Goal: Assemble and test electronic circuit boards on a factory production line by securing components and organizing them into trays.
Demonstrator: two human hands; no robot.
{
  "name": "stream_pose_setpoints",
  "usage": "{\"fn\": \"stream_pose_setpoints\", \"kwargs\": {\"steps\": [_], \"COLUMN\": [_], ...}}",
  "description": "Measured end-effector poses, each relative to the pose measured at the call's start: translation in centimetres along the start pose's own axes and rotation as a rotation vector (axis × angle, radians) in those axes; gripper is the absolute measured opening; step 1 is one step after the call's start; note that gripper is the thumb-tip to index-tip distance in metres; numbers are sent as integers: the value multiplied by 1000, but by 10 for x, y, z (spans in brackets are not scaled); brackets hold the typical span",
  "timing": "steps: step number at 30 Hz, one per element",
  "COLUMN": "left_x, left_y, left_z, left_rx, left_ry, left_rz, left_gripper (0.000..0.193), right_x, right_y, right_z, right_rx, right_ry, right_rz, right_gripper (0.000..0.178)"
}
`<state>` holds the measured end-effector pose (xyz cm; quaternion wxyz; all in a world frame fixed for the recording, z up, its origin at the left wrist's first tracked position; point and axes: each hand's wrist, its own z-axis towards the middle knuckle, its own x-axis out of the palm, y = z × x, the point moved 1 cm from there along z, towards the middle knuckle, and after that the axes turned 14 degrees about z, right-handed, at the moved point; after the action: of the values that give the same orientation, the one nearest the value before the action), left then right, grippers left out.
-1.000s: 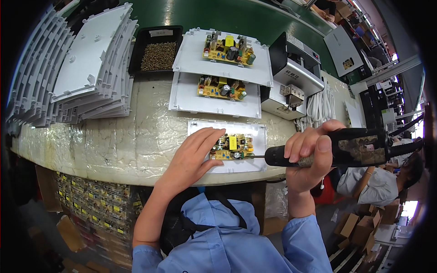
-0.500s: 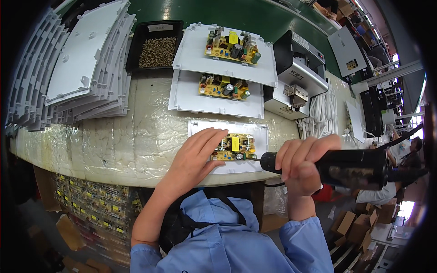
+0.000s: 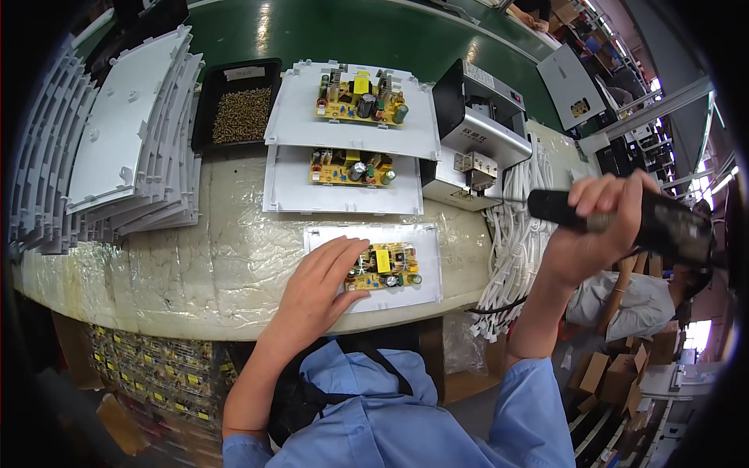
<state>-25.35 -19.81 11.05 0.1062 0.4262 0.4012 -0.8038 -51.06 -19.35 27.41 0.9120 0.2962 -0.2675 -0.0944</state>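
My left hand (image 3: pixel 322 282) lies on a white plastic panel (image 3: pixel 427 295), its fingers stretched along the left end of a yellow circuit board (image 3: pixel 400 261) and its thumb at the near edge. The board sits on the panel and carries a yellow transformer, capacitors and other parts. Raised at the right, my right hand (image 3: pixel 597 226) is wrapped around a black electric screwdriver (image 3: pixel 672 228). Its thin bit points left, close to the front of a silver and black screw feeder (image 3: pixel 485 142). Whether a screw sits on the bit is too small to tell.
Two more white panels (image 3: pixel 285 187) with circuit boards overlap behind. A black tray (image 3: pixel 201 125) of brass-coloured screws and stacked white panels (image 3: pixel 117 125) stand at the left. White cables (image 3: pixel 511 253) hang over the table edge. A person in grey (image 3: pixel 628 304) is at the far right.
My right hand has lifted the electric screwdriver off the board and moved it up and right to the screw feeder. The left hand keeps its place on the board and panel. The whole view has shifted.
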Motion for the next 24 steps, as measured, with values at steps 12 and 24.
{"fn": "stream_pose_setpoints", "kwargs": {"steps": [12, 24], "left_x": [6, 8], "left_y": [-2, 0], "left_z": [3, 0], "left_rx": [9, 5], "left_ry": [12, -4], "left_rz": [-63, -97], "left_gripper": [73, 76], "right_x": [5, 36], "right_y": [-13, -6], "right_z": [-15, -91], "right_rx": [157, 580], "right_ry": [41, 290], "right_rz": [51, 180], "right_gripper": [13, 34]}}
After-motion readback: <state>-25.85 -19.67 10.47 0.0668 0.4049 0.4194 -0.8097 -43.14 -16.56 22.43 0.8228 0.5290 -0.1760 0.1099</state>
